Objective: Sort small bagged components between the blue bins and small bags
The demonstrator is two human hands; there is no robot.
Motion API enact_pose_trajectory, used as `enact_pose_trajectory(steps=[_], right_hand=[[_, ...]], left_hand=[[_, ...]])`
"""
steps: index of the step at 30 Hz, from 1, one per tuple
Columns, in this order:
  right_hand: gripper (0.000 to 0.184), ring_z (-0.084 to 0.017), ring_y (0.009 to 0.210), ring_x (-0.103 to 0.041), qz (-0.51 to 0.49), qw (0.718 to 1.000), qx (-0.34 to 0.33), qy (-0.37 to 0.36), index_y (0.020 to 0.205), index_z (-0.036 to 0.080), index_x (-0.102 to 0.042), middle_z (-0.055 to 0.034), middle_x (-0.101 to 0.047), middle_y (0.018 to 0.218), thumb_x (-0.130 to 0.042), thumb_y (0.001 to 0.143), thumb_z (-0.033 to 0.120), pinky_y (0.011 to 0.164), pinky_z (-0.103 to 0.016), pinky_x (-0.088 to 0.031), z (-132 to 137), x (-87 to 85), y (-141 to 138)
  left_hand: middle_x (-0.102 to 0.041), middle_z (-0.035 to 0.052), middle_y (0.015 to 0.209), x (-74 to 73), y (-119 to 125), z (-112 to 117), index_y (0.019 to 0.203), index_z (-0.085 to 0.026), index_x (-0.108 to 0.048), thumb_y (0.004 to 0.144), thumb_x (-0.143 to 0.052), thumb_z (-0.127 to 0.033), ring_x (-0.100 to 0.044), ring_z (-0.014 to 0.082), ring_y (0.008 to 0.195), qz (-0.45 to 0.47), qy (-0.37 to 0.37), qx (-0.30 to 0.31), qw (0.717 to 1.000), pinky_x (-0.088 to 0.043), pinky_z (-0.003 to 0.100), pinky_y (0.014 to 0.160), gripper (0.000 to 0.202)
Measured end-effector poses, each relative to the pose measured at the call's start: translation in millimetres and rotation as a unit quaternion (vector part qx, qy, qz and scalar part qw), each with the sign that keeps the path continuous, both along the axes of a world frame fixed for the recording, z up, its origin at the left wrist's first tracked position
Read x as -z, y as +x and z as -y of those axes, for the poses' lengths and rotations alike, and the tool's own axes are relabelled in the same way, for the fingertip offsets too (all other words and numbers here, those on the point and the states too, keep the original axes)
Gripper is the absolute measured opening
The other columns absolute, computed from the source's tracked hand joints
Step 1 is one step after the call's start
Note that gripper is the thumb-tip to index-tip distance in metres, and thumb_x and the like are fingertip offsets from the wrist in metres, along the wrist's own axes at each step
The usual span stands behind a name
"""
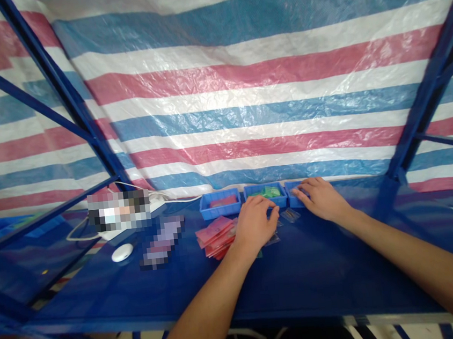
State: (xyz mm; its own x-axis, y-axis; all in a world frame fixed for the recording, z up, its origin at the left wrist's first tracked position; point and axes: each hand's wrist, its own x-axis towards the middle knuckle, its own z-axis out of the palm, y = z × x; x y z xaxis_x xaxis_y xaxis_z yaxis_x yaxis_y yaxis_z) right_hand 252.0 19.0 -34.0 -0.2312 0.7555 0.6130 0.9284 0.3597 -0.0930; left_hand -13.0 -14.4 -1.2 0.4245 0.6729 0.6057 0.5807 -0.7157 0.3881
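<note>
Work looks partway thru, as far as I can judge. Approx. a handful of flat, glossy red plastic packets (pixel 216 238) lie in a loose pile on the dark blue tabletop (pixel 311 279), L of centre, next to the left hand (pixel 257 221); prob. the done part, tho that's a guess. Small clear plastic bags (pixel 291 215) lie flat between the hands, prob. not dealt w/ yet.

Stock remains: the L blue plastic bin (pixel 215 214) has reddish pieces, the middle blue plastic bin (pixel 279 201) bright green ones. Contents of the R blue plastic bin (pixel 293 200) are hidden (right hand (pixel 322 200) is in the way, fingers over it).

Grip: L hand's fingers are bent, thumb apart from them; can't tell if anything's held. R hand's fingers are loosely curled; can't tell if they're pinching anything.
</note>
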Motion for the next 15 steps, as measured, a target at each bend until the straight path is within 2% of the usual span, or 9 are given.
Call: enact_pose_trajectory(steps=[3, 7, 11, 15], right_hand=[[0.048, -0.037, 0.124, -0.058, 0.008, 1.000, 0.029, 0.006, 0.124, 0.017, -0.070, -0.0187, -0.067, 0.131, -0.041, 0.105, 0.050, 0.109, -0.052, -0.042, 3, 0.0, -3], [0.045, -0.038, 0.130, -0.053, 0.000, 0.999, 0.002, 0.032, 0.133, 0.017, -0.064, -0.0190, -0.062, 0.137, -0.044, 0.105, 0.046, 0.112, -0.056, -0.041, 10, -7.6, -10], [0.037, -0.036, 0.135, -0.050, -0.017, 0.993, -0.095, 0.064, 0.134, 0.020, -0.062, -0.0156, -0.062, 0.137, -0.050, 0.104, 0.038, 0.117, -0.059, -0.038, 22, -16.4, -23], [0.036, -0.034, 0.139, -0.049, -0.029, 0.978, -0.203, 0.041, 0.136, 0.023, -0.060, -0.0133, -0.064, 0.134, -0.055, 0.101, 0.030, 0.120, -0.060, -0.038, 37, -16.8, -45]], left_hand=[[-0.071, 0.0103, 0.101, -1.5, -1, 1, 0.092, -0.021, -0.075, 0.095, -0.064, -0.032, -0.061, 0.0289, 0.104, -0.007, -0.007, -0.026, 1.000, -0.045, 0.044, 0.100, 0.016], [-0.071, 0.0110, 0.104, -3.8, -4, 3, 0.099, -0.021, -0.076, 0.097, -0.060, -0.035, -0.060, 0.0298, 0.106, -0.069, -0.010, -0.050, 0.996, -0.046, 0.044, 0.099, 0.021], [-0.070, 0.0098, 0.114, -3.0, -4, 7, 0.116, -0.022, -0.072, 0.100, -0.055, -0.039, -0.060, 0.0286, 0.112, -0.148, -0.023, -0.038, 0.988, -0.046, 0.044, 0.102, 0.029], [-0.068, 0.0095, 0.123, 0.4, -2, 14, 0.127, -0.022, -0.067, 0.098, -0.058, -0.038, -0.057, 0.0295, 0.120, -0.205, -0.032, -0.023, 0.978, -0.045, 0.045, 0.106, 0.034]])
